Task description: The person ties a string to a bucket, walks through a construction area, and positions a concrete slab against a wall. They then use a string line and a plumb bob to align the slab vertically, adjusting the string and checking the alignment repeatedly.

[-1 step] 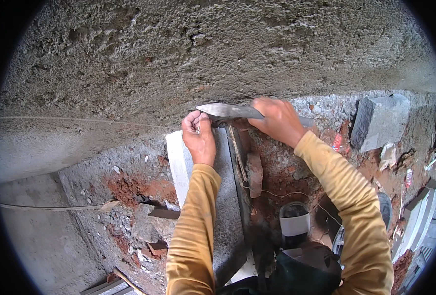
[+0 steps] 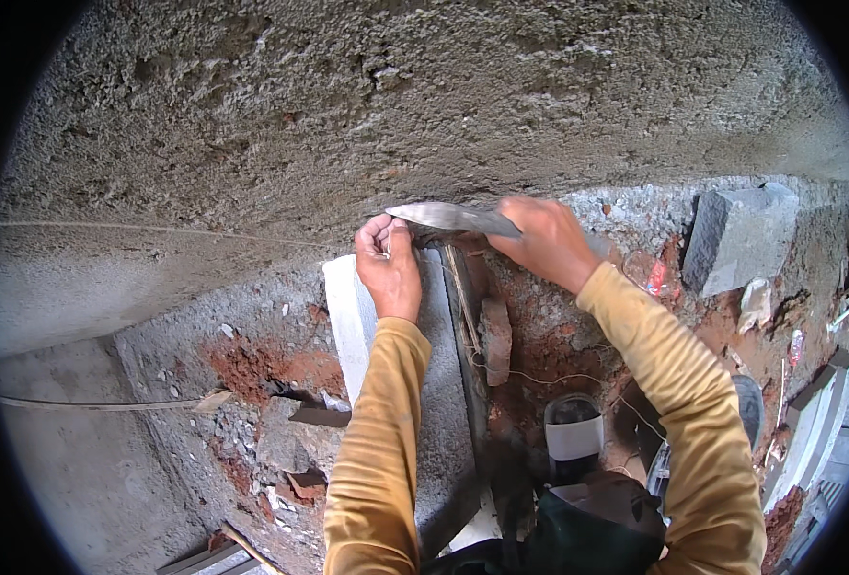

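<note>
Fingers of the left hand [image 2: 388, 273]: curled inward, thumb raised beside the forefinger; whether they pinch something small cannot be told.
Fingers of the right hand [image 2: 547, 241]: wrapped round the pointed grey tool [image 2: 448, 217], gripped behind its tapered part, presumably to leave that end free and easy to aim.
Pointed end: just beside the left fingertips, touching or not unclear; hands this close likely allow finer control.
Wall [image 2: 463, 105]: rough, rising just beyond the fingers of both hands.
Cord [image 2: 156, 227]: coming along the wall from the left toward the left fingers; it looks taut, perhaps tensioned, though its near end is hidden.
Slab [image 2: 447, 393]: bodyward of the left fingers, beneath the left forearm, lying lengthwise toward the wall.
Brick piece [image 2: 495, 340]: bodyward of the gap between the hands, on red soil [image 2: 549, 331].
Grey block [image 2: 743, 240]: well right of the right fingers, seemingly out of the arms' way.
</note>
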Motion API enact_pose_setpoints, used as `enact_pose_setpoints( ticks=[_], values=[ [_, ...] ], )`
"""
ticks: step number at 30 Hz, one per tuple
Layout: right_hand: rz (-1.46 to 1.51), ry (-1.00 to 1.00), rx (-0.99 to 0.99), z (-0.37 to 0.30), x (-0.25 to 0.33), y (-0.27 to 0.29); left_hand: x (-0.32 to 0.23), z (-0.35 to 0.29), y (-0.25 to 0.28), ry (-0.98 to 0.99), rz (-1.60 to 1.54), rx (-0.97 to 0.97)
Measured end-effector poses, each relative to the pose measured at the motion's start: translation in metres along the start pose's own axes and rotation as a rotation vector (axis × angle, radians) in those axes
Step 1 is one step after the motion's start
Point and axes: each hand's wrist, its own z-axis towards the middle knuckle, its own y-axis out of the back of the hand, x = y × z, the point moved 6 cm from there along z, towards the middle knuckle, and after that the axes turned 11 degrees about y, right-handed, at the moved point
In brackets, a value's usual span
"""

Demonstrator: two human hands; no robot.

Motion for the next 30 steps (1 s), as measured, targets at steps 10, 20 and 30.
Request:
enact_pose_setpoints(
  ticks=[10,20,30],
  values=[
    [0.159,-0.261,-0.011,-0.06,-0.017,0.004,-0.008,0.004,-0.016,-0.049,-0.038,-0.051],
    [0.187,-0.074,0.226,-0.056,0.034,0.011,0.003,-0.026,0.015,-0.008,-0.112,0.014],
    [-0.163,0.107,0.35,-0.009,0.039,-0.019,0.022,-0.088,0.049,0.058,-0.271,-0.06]
  ],
)
